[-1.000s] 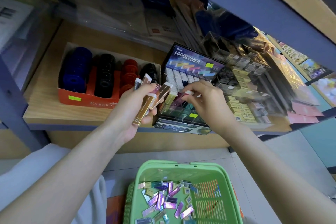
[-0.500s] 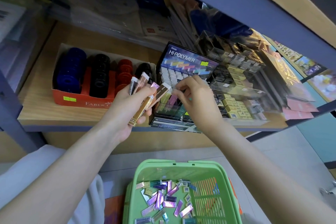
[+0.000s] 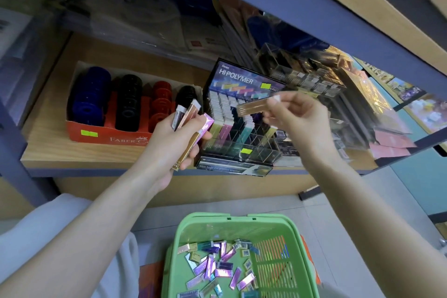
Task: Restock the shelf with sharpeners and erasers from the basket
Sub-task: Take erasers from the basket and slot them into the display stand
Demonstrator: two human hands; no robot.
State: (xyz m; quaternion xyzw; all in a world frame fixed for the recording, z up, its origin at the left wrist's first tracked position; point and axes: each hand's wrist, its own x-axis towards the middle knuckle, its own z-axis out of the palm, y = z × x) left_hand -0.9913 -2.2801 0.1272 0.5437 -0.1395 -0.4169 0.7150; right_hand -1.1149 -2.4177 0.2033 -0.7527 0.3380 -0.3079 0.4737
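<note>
- Since half a second ago the right hand [image 3: 300, 118] has drawn back from the left hand's bunch and risen. It now carries one brown eraser [image 3: 254, 105] that was part of that bunch.
- The brown eraser lies roughly level in the air, above the open slots of the display case [image 3: 244, 80] and touching none of them. It likely needs turning on end before it can drop into a slot.
- Right-hand fingers: thumb and forefinger pinch the eraser's white-tipped end, and the other fingers are loosely curled below. The grip is narrow and holds only this one piece.
- The left hand [image 3: 169, 143] hovers just beside the case's left edge and serves as a ready supply, so the right hand has only a short way to go.
- Left-hand fingers: they are curled round a bunch of erasers [image 3: 191, 128], fanned so that each end stands apart and can be picked singly. A long gold one sticks out below the palm.
- The case stands on the shelf [image 3: 72, 155], at its front edge. Many slots are filled with slim erasers standing on end, and several near the front look empty.
- To the left of the case, a red box [image 3: 111, 136] holds rows of round blue, black and red sharpeners [image 3: 89, 99], untouched for now.
- Below, between the forearms, the green basket [image 3: 183, 237] holds many loose erasers [image 3: 217, 271] scattered flat on its floor, so a good part of the restocking seems left to do.
</note>
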